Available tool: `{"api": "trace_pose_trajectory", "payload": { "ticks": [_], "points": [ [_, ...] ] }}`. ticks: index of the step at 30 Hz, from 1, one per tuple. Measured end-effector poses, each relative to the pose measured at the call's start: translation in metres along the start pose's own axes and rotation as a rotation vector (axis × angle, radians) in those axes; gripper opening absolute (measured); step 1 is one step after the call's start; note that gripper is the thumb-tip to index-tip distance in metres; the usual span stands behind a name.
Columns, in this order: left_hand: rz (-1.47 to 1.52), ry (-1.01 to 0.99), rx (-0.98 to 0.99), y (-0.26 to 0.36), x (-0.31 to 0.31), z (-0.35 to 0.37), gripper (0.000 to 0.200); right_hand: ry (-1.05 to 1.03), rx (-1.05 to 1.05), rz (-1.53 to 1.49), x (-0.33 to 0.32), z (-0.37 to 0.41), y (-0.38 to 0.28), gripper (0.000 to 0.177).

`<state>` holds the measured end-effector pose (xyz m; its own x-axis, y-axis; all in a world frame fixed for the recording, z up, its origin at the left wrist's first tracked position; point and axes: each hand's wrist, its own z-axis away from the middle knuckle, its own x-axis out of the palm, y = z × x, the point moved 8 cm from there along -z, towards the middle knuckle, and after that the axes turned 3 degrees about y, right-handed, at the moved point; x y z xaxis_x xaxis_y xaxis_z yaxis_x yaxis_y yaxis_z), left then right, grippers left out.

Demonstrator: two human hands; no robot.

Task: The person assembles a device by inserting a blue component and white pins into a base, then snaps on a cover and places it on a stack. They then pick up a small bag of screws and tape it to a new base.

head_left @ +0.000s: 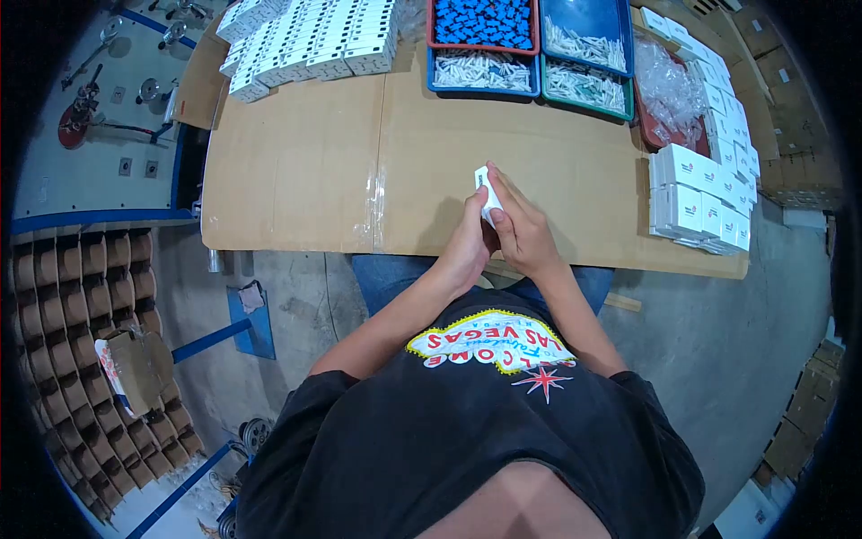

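A small white box (488,194) stands tilted between my two hands, above the front part of the cardboard-covered table (296,171). My left hand (467,238) holds it from the left side, with the thumb along its face. On the right side my right hand (525,229) presses against the same box, its fingers stretched along the edge and its thumb near the lower end. The lower part of the box is hidden by the fingers.
Stacked white boxes (368,58) stand at the back left, more boxes (687,211) at the right. At the back are a red tray of blue pieces (485,22), trays of white pieces (485,72) and a plastic bag (669,90). A partitioned cardboard rack (85,260) stands left.
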<state>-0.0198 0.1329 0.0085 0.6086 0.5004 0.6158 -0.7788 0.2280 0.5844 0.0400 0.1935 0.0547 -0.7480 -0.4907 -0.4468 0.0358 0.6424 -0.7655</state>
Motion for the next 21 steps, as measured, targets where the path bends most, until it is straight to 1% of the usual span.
{"api": "trace_pose_trajectory", "payload": {
  "ticks": [7, 8, 10, 11, 12, 13, 14, 15, 16, 17, 18, 20, 21],
  "points": [
    [0.009, 0.011, 0.016, -0.003, -0.004, -0.003, 0.064, -0.002, 0.020, -0.031, 0.001, 0.002, 0.004, 0.046],
    [0.009, 0.011, 0.016, -0.003, -0.006, -0.004, 0.064, -0.009, 0.056, -0.066, 0.001, 0.001, 0.006, 0.046],
    [-0.030, -0.083, -0.076, -0.005, -0.004, -0.005, 0.067, -0.018, 0.088, -0.101, 0.004, 0.001, 0.011, 0.046],
    [-0.029, -0.083, -0.074, -0.001, -0.010, -0.007, 0.067, 0.022, 0.182, -0.208, 0.005, 0.004, 0.023, 0.048],
    [-0.134, -0.117, -0.167, -0.004, -0.015, -0.009, 0.070, 0.063, 0.278, -0.314, 0.004, 0.004, 0.030, 0.051],
    [-0.239, -0.151, -0.262, -0.010, -0.017, -0.008, 0.074, 0.064, 0.279, -0.312, 0.002, 0.004, 0.028, 0.051],
    [-0.239, -0.152, -0.265, -0.014, -0.015, -0.007, 0.074, 0.078, 0.480, -0.490, 0.003, 0.009, 0.038, 0.054],
    [-0.437, -0.130, -0.039, -0.002, -0.010, -0.006, 0.075, 0.091, 0.679, -0.669, 0.007, 0.014, 0.045, 0.059],
    [-0.632, -0.106, 0.191, 0.011, -0.004, -0.004, 0.078, 0.092, 0.679, -0.669, 0.006, 0.012, 0.044, 0.059],
    [-0.657, -0.143, 0.249, 0.010, -0.005, -0.007, 0.080, 0.123, 0.710, -0.769, 0.006, 0.011, 0.045, 0.061],
    [-0.656, -0.143, 0.246, 0.005, -0.009, -0.012, 0.080, 0.155, 0.740, -0.868, 0.006, 0.012, 0.046, 0.063],
    [-0.652, -0.057, 0.331, 0.005, -0.020, -0.020, 0.091, 0.136, 0.737, -0.859, 0.010, 0.014, 0.050, 0.060],
    [-0.652, -0.057, 0.333, 0.006, -0.019, -0.019, 0.091, 0.119, 0.732, -0.851, 0.012, 0.014, 0.052, 0.057]
  ]
}}
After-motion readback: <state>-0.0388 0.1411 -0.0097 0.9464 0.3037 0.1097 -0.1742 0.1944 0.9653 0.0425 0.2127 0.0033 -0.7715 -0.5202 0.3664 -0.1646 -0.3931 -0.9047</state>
